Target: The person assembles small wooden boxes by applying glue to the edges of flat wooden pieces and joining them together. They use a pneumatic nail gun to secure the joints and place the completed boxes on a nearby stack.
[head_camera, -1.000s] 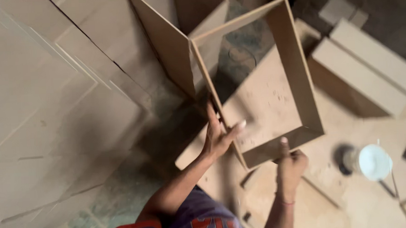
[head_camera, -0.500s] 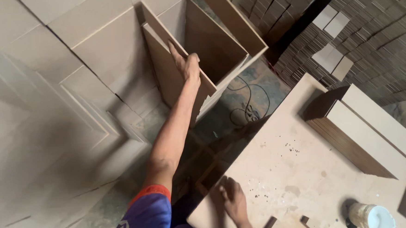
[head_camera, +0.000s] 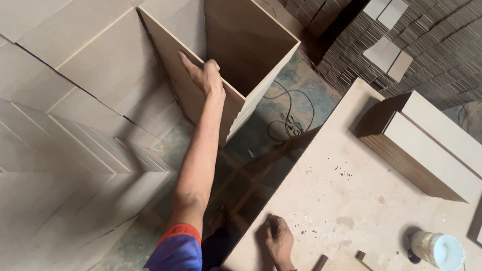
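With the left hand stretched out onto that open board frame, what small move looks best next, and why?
Probably let go and draw the arm back. The left hand lies over the top edge of the board frame, which stands on the floor against the stacked boards and looks supported. The right hand rests on the worktable, bracing a long, stretched reach.
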